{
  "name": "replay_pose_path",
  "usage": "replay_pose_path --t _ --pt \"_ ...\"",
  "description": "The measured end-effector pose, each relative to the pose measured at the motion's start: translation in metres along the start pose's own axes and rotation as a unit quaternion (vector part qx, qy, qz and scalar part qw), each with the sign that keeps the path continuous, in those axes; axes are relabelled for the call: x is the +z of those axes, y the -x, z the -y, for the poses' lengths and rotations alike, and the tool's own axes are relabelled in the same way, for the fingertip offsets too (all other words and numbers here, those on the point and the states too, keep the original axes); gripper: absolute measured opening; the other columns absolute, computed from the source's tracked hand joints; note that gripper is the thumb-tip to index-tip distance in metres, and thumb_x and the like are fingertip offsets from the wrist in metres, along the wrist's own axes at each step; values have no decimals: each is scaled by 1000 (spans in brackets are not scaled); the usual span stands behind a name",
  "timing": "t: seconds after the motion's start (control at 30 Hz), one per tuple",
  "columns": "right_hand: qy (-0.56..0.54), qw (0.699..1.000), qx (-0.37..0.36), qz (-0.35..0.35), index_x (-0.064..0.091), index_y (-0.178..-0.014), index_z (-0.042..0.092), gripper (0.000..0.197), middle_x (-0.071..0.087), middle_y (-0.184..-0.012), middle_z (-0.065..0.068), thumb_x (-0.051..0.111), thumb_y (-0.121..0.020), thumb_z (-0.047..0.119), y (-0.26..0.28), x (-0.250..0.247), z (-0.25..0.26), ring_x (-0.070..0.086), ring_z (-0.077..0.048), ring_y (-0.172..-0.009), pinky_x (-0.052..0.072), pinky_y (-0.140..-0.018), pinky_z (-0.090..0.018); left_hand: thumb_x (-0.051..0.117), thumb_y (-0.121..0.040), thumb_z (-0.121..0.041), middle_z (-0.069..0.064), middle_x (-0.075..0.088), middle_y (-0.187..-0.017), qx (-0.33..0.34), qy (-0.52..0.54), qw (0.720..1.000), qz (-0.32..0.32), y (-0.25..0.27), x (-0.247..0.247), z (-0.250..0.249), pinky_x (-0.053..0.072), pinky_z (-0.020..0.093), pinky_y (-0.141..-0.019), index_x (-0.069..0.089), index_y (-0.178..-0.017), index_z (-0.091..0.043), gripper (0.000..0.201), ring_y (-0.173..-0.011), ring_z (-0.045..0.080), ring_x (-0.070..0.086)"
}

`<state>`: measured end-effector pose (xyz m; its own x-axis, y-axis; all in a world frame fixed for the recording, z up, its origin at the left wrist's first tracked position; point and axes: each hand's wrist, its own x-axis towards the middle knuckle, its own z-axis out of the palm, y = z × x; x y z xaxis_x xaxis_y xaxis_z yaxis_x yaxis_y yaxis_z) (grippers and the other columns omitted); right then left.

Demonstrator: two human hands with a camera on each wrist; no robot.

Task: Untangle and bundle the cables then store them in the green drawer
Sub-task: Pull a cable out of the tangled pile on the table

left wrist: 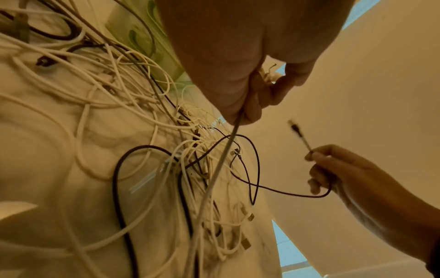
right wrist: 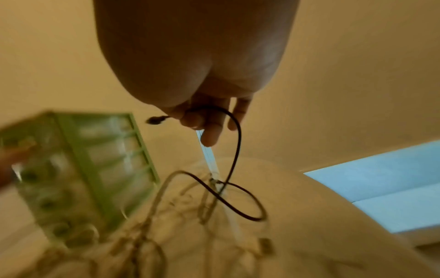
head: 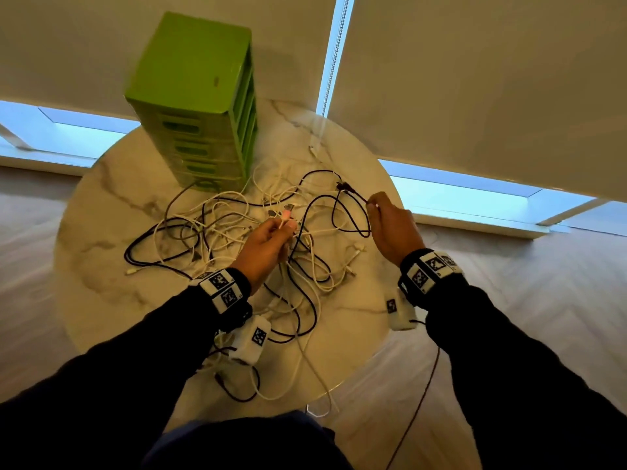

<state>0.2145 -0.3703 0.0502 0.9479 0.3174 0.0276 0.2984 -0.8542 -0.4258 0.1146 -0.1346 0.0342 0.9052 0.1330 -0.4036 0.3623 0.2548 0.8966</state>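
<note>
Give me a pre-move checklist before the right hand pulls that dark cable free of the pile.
1. Right hand pinches the dark cable near its plug: ok.
2. Left hand holds a white cable aside: ok.
3. Dark cable clear of the tangle: not ok, it loops back and crosses itself.
4. Its far end located: cannot tell.
5. Green drawer unit has a drawer open: not ok, all look closed.

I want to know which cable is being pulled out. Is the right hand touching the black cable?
Touching. The left wrist view shows the right hand pinching the black cable just below its plug, the cable looping under its fingers.
</note>
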Motion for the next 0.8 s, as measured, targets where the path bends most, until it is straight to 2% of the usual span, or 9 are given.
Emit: replay_pose_path --t 0.1,0.23,0.37,0.43,0.5,0.57,0.63,0.7,0.8 --pt "-189 981 9 -31 48 -104 25 14 55 -62 1 39 -105 36 7 -4 39 53 -23 -57 50 -60 -45 57 -103 -27 -5 35 -67 -12 83 996 -4 -3 4 -2 21 26 -58 56 -98 -15 13 -57 8 27" --pt "-271 962 -34 18 46 -105 24 11 57 -64 -6 39 -108 31 32 8 91 54 -25 -54 48 -52 -44 68 -93 -34 -8 41 -74 0 157 987 -12 -6 8 -14 24 25 -56 49 -93 -25 20 -60 8 29" --pt "-287 956 -36 40 48 -108 22 10 57 -67 6 41 -107 30 51 40 122 50 -3 -53 35 -50 -18 67 -94 -38 -2 46 -75 15 158 987 3 -1 10 -22 38 29 -66 53 -95 -21 23 -68 11 46" --pt "-298 954 -20 35 49 -111 23 11 60 -74 10 41 -107 30 56 51 131 54 1 -60 36 -54 -13 63 -94 -47 -3 57 -76 17 130 991 8 2 8 -22 47 35 -77 57 -99 -19 29 -75 13 57" --pt "-295 955 -9 25 51 -110 23 13 62 -76 8 41 -106 31 58 59 137 57 -4 -64 38 -60 -17 57 -93 -61 -7 62 -77 16 77 997 -7 5 4 -19 49 37 -82 62 -98 -21 40 -78 12 61" --pt "-261 965 -9 18 50 -103 23 15 63 -71 7 39 -106 34 62 64 139 58 -11 -67 42 -78 -31 46 -97 -64 -6 59 -75 40 25 999 -26 9 -2 -17 48 35 -78 61 -92 -22 45 -73 11 57" --pt "-193 980 -15 42 47 -94 27 23 62 -71 7 32 -108 38 67 68 135 59 -10 -71 30 -99 -38 35 -104 -58 -3 51 -72 74 -4 996 -49 14 -7 -22 45 31 -69 55 -89 -19 46 -66 10 50" --pt "-133 988 -28 76 46 -89 30 29 62 -77 8 27 -109 40 73 71 128 59 -10 -80 22 -102 -42 29 -106 -53 -3 50 -70 97 2 994 -58 19 -15 -32 46 31 -69 49 -87 -19 44 -66 11 50" --pt "-80 987 -46 129 48 -91 29 31 61 -86 10 24 -108 40 78 77 112 56 -8 -89 19 -103 -45 28 -105 -54 -3 40 -64 115 42 991 -54 26 -27 -48 58 40 -74 44 -87 -20 42 -63 15 53"
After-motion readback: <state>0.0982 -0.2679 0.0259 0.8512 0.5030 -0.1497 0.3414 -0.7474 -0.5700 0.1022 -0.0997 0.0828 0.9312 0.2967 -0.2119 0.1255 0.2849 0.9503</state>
